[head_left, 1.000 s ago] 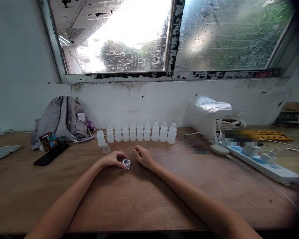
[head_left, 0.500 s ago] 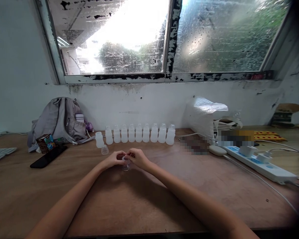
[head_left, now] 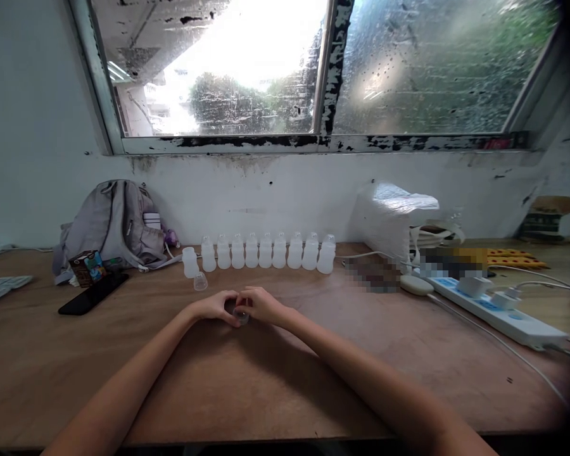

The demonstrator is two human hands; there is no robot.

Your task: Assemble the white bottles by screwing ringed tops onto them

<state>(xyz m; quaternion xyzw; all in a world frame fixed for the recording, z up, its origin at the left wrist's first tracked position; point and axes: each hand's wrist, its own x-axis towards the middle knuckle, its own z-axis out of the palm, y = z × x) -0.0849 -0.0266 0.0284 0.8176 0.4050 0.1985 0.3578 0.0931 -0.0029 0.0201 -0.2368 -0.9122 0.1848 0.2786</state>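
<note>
In the middle of the table, my left hand (head_left: 216,307) curls its thumb and fingers around a small clear plastic piece (head_left: 242,316). My right hand (head_left: 260,305) pinches at the top of the same piece, its fingers meeting those of the left. Fingers cover much of the piece, so its exact kind is hard to make out. Beyond my hands stands an uncapped white bottle (head_left: 190,263), with a clear cap (head_left: 200,282) right in front of it. A row of several capped white bottles (head_left: 266,253) lines the table by the wall.
At the left are a grey backpack (head_left: 116,228), a small box (head_left: 88,267) and a black phone (head_left: 94,294). A power strip (head_left: 498,310) with plugs and cables lies at the right, near a white bag (head_left: 384,221). The wooden table (head_left: 247,392) runs under my arms.
My hands have closed further around the clear piece, and its round lower end shows less below my fingers. The view has shifted slightly; the bottles stay put.
</note>
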